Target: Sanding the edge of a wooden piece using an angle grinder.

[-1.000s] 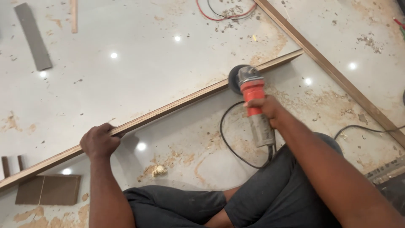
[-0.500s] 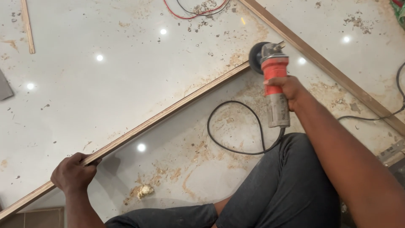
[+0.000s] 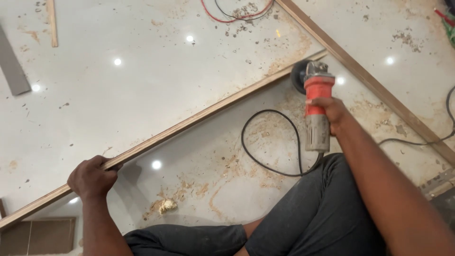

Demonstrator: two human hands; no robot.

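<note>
We see the left hand, lower left, with its grip closed around a long wooden strip running diagonally up the dusty floor. The right hand clasps a red angle grinder, its disc seemingly touching the strip's upper end.

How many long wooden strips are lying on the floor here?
3: one strip gripped by the left hand, meeting the grinder in the right hand; one running diagonally at right; a short one top left. Others may lie outside view.
</note>
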